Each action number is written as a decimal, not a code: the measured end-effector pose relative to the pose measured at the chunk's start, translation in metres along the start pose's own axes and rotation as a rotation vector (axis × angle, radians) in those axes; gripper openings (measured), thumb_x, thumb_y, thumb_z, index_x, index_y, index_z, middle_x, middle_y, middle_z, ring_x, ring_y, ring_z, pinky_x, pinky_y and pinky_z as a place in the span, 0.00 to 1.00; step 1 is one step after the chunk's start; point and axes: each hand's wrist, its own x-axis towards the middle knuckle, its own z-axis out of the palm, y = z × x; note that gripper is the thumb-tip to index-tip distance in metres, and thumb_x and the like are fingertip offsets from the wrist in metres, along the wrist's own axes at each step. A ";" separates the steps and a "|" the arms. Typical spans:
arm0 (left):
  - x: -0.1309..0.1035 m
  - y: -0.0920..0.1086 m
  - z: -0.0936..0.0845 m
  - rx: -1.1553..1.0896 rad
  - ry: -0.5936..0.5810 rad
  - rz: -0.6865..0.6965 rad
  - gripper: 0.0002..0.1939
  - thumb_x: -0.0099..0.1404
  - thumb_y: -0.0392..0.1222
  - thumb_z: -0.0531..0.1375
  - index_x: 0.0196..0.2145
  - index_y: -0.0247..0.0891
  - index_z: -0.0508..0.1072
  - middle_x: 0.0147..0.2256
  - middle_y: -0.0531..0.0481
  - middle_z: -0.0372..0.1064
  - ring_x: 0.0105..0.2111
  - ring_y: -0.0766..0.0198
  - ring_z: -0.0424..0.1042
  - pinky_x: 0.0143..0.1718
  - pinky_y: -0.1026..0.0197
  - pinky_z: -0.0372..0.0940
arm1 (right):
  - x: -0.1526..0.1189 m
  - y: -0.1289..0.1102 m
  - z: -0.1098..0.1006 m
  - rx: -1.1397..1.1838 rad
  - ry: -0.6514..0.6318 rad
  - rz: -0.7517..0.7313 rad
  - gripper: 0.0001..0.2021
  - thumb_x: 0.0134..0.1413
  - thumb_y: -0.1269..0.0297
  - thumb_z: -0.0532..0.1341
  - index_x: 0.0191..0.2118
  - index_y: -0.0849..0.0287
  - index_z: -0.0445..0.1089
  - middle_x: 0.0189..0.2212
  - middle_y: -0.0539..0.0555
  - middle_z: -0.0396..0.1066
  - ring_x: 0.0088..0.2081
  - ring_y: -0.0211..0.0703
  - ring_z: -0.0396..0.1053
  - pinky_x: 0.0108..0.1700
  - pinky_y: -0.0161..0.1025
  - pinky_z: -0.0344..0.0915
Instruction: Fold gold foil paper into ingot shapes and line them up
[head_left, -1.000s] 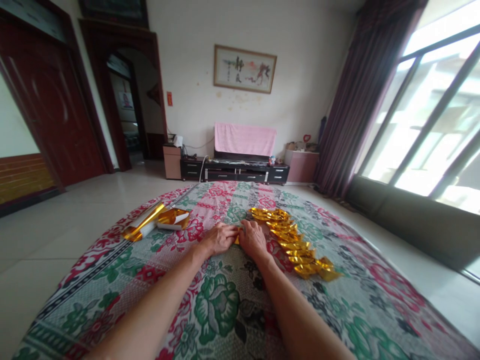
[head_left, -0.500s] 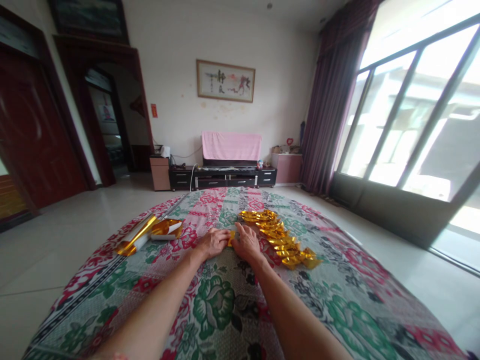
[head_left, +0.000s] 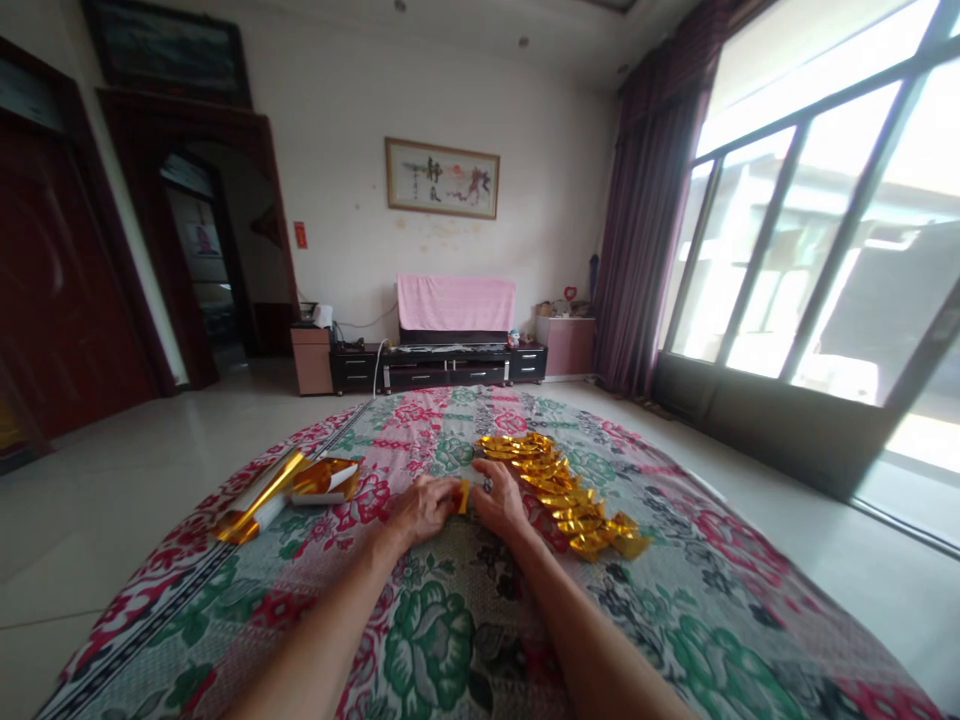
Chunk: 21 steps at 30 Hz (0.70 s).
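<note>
A small folded piece of gold foil paper [head_left: 462,498] stands between my hands, low over the flowered cloth. My left hand [head_left: 427,507] has its fingers closed on the left side of the foil. To the right of it, my right hand [head_left: 498,497] has thumb and fingers apart, with a narrow gap between it and the foil. Just beyond my right hand lies a row of folded gold paper ingots [head_left: 559,485], overlapping one another. Further left are a gold foil roll [head_left: 262,495] and loose gold and white foil sheets [head_left: 328,482].
The round table bears a red, green and grey flowered tablecloth [head_left: 427,630]. Past its far edge stand a low black cabinet [head_left: 420,374] and a pink cloth [head_left: 456,303] draped over something. Windows [head_left: 795,240] and a purple curtain [head_left: 637,250] are on the right.
My right hand has drawn slightly away from the folded foil, its fingers now apart. My left hand keeps hold of the foil, which shows more upright. The view has tilted a little upward.
</note>
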 end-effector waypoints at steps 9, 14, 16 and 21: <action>-0.005 0.002 -0.002 -0.064 0.023 -0.095 0.29 0.58 0.39 0.53 0.58 0.39 0.54 0.47 0.46 0.67 0.48 0.59 0.64 0.49 0.54 0.61 | 0.002 -0.004 0.011 -0.057 -0.191 -0.178 0.11 0.45 0.74 0.53 0.29 0.57 0.71 0.29 0.49 0.71 0.33 0.36 0.67 0.38 0.30 0.59; -0.005 0.003 -0.015 -0.154 0.036 -0.125 0.25 0.57 0.35 0.52 0.53 0.41 0.63 0.47 0.49 0.68 0.47 0.62 0.66 0.50 0.58 0.61 | -0.005 -0.006 0.011 -0.179 -0.224 -0.276 0.08 0.47 0.71 0.54 0.29 0.56 0.71 0.29 0.50 0.68 0.34 0.37 0.64 0.38 0.32 0.55; -0.006 -0.002 -0.022 -0.164 0.080 -0.141 0.22 0.53 0.28 0.50 0.45 0.40 0.71 0.46 0.50 0.69 0.47 0.64 0.66 0.52 0.59 0.60 | -0.007 -0.009 0.009 -0.196 -0.225 -0.288 0.06 0.48 0.68 0.55 0.29 0.57 0.70 0.29 0.51 0.67 0.33 0.37 0.62 0.38 0.33 0.55; -0.011 -0.017 -0.028 -0.007 0.107 -0.171 0.23 0.49 0.25 0.49 0.39 0.39 0.74 0.45 0.50 0.70 0.48 0.63 0.65 0.53 0.58 0.59 | -0.011 -0.013 0.005 -0.216 -0.258 -0.327 0.07 0.45 0.61 0.60 0.27 0.59 0.69 0.30 0.51 0.64 0.33 0.38 0.60 0.39 0.34 0.54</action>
